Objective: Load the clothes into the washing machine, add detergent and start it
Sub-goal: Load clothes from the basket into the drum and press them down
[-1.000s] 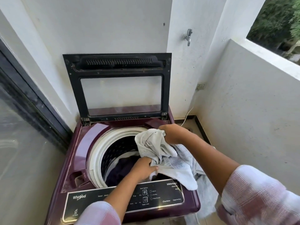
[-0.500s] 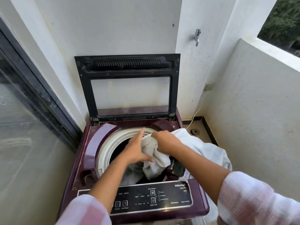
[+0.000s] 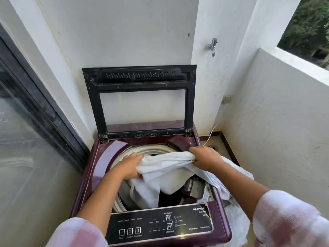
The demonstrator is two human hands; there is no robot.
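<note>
Left hand (image 3: pixel 130 165) and right hand (image 3: pixel 204 158), now spread to nine and three o'clock, grip a white cloth (image 3: pixel 167 168) over the drum (image 3: pixel 151 150); loading looks unfinished.

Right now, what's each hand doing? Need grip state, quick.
Left hand: grip closed on the white cloth over the drum.
Right hand: grip closed on the same white cloth.
</note>
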